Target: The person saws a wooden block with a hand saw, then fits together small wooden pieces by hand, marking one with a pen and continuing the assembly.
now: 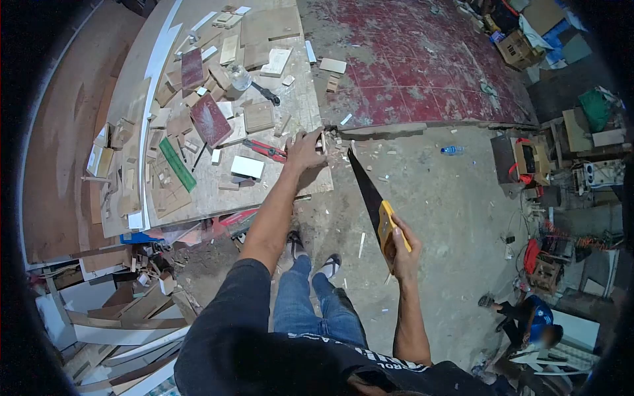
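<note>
A small wood strip [323, 140] sits at the near right corner of the desk [290, 99], sticking past the edge, and the left hand [305, 150] is clamped on it, fingers wrapped over the piece and pressing it to the board. Just right of it the dark blade of a handsaw [367, 191] slants up toward the strip, its tip close beside the hand; whether the teeth touch the wood cannot be told. The right hand [400, 247] is closed tight round the saw's yellow handle, held out over the dirt floor [449, 211]. Behind the left hand lie a red tool [266, 149], a white block [247, 167], a green strip [177, 164] and many wood offcuts. Another person [528, 320] crouches at far right
</note>
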`<action>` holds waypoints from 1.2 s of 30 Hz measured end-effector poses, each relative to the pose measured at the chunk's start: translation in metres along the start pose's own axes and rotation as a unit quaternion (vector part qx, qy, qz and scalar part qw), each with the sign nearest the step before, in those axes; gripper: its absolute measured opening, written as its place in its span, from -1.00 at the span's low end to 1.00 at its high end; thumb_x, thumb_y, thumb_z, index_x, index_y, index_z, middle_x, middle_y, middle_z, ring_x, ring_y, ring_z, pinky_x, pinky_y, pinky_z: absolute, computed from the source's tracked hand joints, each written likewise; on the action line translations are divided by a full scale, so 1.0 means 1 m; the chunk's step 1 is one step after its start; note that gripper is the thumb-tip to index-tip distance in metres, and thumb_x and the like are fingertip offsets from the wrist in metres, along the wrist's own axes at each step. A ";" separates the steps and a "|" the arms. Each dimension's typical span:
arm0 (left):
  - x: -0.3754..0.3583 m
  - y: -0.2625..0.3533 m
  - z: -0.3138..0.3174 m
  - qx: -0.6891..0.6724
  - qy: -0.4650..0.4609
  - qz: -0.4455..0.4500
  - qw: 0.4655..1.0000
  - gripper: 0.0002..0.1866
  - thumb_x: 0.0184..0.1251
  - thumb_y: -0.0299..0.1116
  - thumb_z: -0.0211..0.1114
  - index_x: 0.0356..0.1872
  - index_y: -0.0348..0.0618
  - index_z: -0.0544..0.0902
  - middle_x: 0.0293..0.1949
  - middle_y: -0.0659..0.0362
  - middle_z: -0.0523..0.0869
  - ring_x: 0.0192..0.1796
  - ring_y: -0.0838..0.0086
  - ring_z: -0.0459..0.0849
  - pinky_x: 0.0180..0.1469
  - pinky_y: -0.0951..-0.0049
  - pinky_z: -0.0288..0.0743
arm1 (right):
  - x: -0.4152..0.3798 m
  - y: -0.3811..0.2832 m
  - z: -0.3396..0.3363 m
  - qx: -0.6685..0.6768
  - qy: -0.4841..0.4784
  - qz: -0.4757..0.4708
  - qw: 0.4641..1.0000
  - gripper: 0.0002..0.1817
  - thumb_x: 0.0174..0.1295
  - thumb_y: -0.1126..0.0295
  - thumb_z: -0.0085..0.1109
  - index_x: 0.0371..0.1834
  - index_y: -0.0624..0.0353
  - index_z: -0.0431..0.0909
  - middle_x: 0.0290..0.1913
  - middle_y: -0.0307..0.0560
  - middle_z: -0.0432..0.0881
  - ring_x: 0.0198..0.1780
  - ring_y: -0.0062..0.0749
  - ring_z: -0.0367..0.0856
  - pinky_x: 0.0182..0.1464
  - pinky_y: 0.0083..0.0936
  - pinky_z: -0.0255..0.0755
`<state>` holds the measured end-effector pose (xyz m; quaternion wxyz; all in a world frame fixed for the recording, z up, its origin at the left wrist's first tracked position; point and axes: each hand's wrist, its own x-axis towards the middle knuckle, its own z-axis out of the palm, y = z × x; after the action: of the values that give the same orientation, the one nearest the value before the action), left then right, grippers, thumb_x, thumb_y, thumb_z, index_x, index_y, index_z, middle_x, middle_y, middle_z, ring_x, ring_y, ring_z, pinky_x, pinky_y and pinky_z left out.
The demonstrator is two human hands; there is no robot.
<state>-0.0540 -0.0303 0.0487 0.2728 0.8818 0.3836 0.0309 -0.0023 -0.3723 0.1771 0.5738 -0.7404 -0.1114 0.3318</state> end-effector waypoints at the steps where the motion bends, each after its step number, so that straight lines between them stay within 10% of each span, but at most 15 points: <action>1: -0.001 -0.001 0.001 0.050 0.007 0.042 0.998 -0.07 -0.11 0.08 0.51 0.41 0.21 0.38 0.27 0.15 0.57 0.39 0.12 0.37 0.36 -0.12 0.10 | -0.009 -0.003 -0.006 -0.008 -0.001 0.062 0.998 -0.57 0.43 0.24 0.06 0.23 0.30 0.56 0.15 0.03 0.63 0.16 -0.38 0.53 0.25 -0.44 0.34; 7: 0.006 -0.012 -0.002 -0.027 0.017 0.075 0.997 -0.20 -0.08 -0.16 0.53 0.33 0.12 0.48 0.08 0.10 0.63 0.37 0.26 0.43 0.44 0.03 0.15 | -0.023 0.017 -0.045 -0.062 0.009 -0.015 0.998 -0.55 0.42 0.21 0.06 0.23 0.30 0.55 0.21 0.07 0.61 0.25 -0.29 0.51 0.32 -0.41 0.28; 9: 0.001 -0.012 -0.011 -0.364 0.043 0.029 0.930 -0.18 -0.11 -0.23 0.58 0.31 0.02 0.49 0.16 0.09 0.62 0.27 0.27 0.54 0.33 0.05 0.35 | -0.023 0.009 -0.053 -0.069 0.011 -0.007 0.998 -0.55 0.42 0.21 0.06 0.23 0.30 0.55 0.21 0.08 0.60 0.26 -0.28 0.51 0.33 -0.40 0.27; 11: -0.009 -0.011 -0.032 -0.347 0.110 0.092 0.927 -0.17 -0.14 -0.29 0.63 0.30 -0.05 0.49 0.11 0.07 0.63 0.18 0.35 0.59 0.15 0.30 0.54 | -0.015 -0.003 -0.051 -0.128 0.019 -0.083 0.988 -0.54 0.40 0.21 0.09 0.23 0.30 0.55 0.22 0.09 0.60 0.28 -0.28 0.49 0.36 -0.39 0.24; 13: -0.040 0.008 -0.077 -0.358 0.153 0.133 0.912 -0.17 -0.16 -0.28 0.64 0.28 -0.11 0.51 0.07 0.06 0.62 0.14 0.38 0.59 0.09 0.44 0.55 | 0.002 0.002 -0.051 -0.166 0.035 -0.126 0.977 -0.54 0.39 0.17 0.11 0.23 0.23 0.57 0.11 -0.01 0.65 0.04 -0.40 0.59 0.07 -0.49 0.45; 17: -0.088 0.015 -0.142 -0.636 0.022 0.021 0.771 -0.36 0.05 -0.37 0.57 0.22 -0.15 0.57 -0.07 0.24 0.68 -0.02 0.64 0.58 0.07 0.57 0.46 | 0.033 -0.053 -0.011 -0.161 0.004 -0.089 0.983 -0.56 0.42 0.18 0.08 0.24 0.21 0.57 0.11 -0.04 0.65 -0.03 -0.44 0.59 -0.03 -0.54 0.47; 26: -0.153 -0.025 -0.171 -0.657 0.130 -0.099 0.736 -0.66 0.26 -0.45 0.41 0.05 -0.28 0.68 -0.10 0.24 0.70 -0.08 0.64 0.59 0.01 0.60 0.42 | 0.126 -0.101 0.091 -0.168 -0.059 -0.202 0.963 -0.60 0.44 0.33 0.03 0.28 0.25 0.51 0.20 0.09 0.62 0.15 -0.27 0.62 0.18 -0.44 0.43; 30: -0.165 -0.035 -0.161 -0.590 0.225 -0.150 0.761 -0.64 0.27 -0.43 0.42 0.06 -0.31 0.65 -0.09 0.21 0.71 -0.09 0.59 0.62 -0.01 0.57 0.46 | 0.183 -0.130 0.153 -0.247 -0.123 -0.345 0.897 -0.62 0.37 0.44 0.09 0.25 0.16 0.53 -0.07 0.21 0.69 -0.09 -0.10 0.72 -0.07 -0.27 0.53; 33: -0.173 -0.032 -0.169 -0.522 0.324 -0.188 0.766 -0.60 0.24 -0.40 0.45 0.09 -0.28 0.62 -0.11 0.20 0.71 -0.07 0.57 0.63 -0.02 0.57 0.49 | 0.261 -0.115 0.202 -0.372 -0.150 -0.527 0.750 -0.60 0.25 0.52 0.11 0.18 0.07 0.53 -0.43 0.17 0.58 -0.40 0.06 0.60 -0.35 -0.11 0.43; 36: -0.184 -0.034 -0.169 -0.418 0.375 -0.255 0.787 -0.58 0.19 -0.35 0.50 0.07 -0.17 0.63 -0.13 0.25 0.68 -0.14 0.61 0.60 -0.12 0.58 0.49 | 0.324 -0.111 0.257 -0.439 -0.165 -0.549 0.692 -0.63 0.29 0.44 0.10 0.18 0.03 0.53 -0.38 0.17 0.59 -0.34 0.09 0.61 -0.31 -0.07 0.43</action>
<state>-0.2501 -0.0614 0.2031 0.4472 0.4710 0.6162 0.4455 0.1069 0.0392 0.1307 0.2355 -0.6483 -0.7240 -0.0119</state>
